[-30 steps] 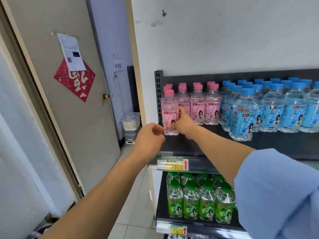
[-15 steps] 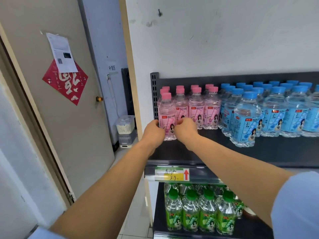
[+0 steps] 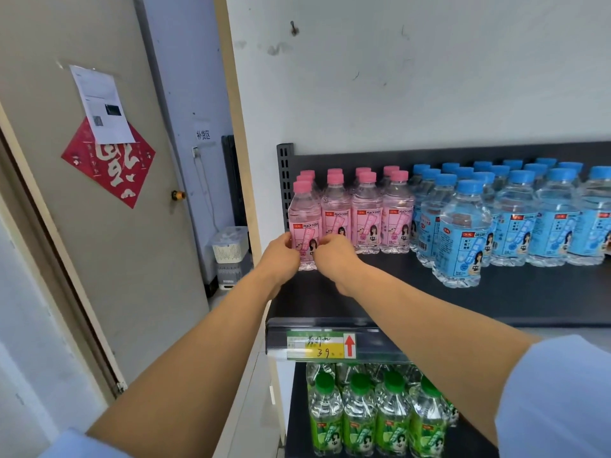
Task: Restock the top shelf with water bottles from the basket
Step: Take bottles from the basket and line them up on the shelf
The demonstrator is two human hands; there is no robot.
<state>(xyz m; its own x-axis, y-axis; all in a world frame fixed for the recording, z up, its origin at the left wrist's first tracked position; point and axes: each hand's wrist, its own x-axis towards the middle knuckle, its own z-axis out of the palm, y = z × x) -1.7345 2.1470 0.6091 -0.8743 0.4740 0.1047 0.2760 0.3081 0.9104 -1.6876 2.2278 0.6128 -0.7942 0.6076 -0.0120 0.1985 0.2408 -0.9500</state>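
Your left hand [image 3: 281,256] and right hand [image 3: 334,256] both grip the low part of the front peach soda bottle [image 3: 304,223]. One hand is on each side, with the fingers curled round it. This bottle stands on the top shelf [image 3: 429,302].

If you push it back too hard or crooked, it can bump the pink-capped bottles [image 3: 365,213] just behind it and tip them over. It is tall and thin, so a squeeze down low can make it wobble. A wide swing of your right arm can knock the blue-capped bottles [image 3: 463,233] to the right of it.

One second ago only your right hand touched this bottle. Your left hand was curled, apart from it, and held nothing. Now both hold it.
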